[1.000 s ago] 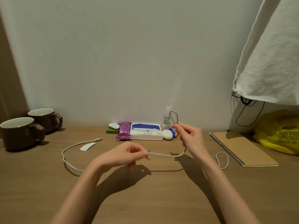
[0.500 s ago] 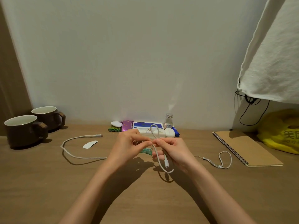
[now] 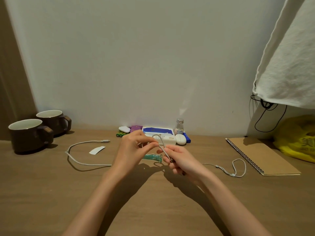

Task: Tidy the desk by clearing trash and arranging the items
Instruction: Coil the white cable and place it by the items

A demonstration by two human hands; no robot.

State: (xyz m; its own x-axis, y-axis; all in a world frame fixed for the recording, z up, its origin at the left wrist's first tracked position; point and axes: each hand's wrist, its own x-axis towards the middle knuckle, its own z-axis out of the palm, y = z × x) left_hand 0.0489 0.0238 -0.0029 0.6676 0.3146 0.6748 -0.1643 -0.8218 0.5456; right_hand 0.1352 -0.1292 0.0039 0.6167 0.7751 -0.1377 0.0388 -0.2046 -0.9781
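Cable [image 3: 162, 144] coiling is, by judgement, the step in hand: one small loop stands just in front of the tissue pack [image 3: 158, 131]. Left hand [image 3: 134, 149] pinches it between thumb and forefinger; right hand [image 3: 180, 160] has its fingers curled round the strand below. Slack trails left of the pack, plug end free. Next move calls for gathering that slack loop on loop, clear of the teal wrapper [image 3: 151, 156] lying in front of the pack.

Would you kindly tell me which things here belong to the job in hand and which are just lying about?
In hand: white cable, gripped by left hand and right hand; likely trash: teal wrapper, paper scrap.
Lying about: mugs, notebook, yellow bag, tissue pack.
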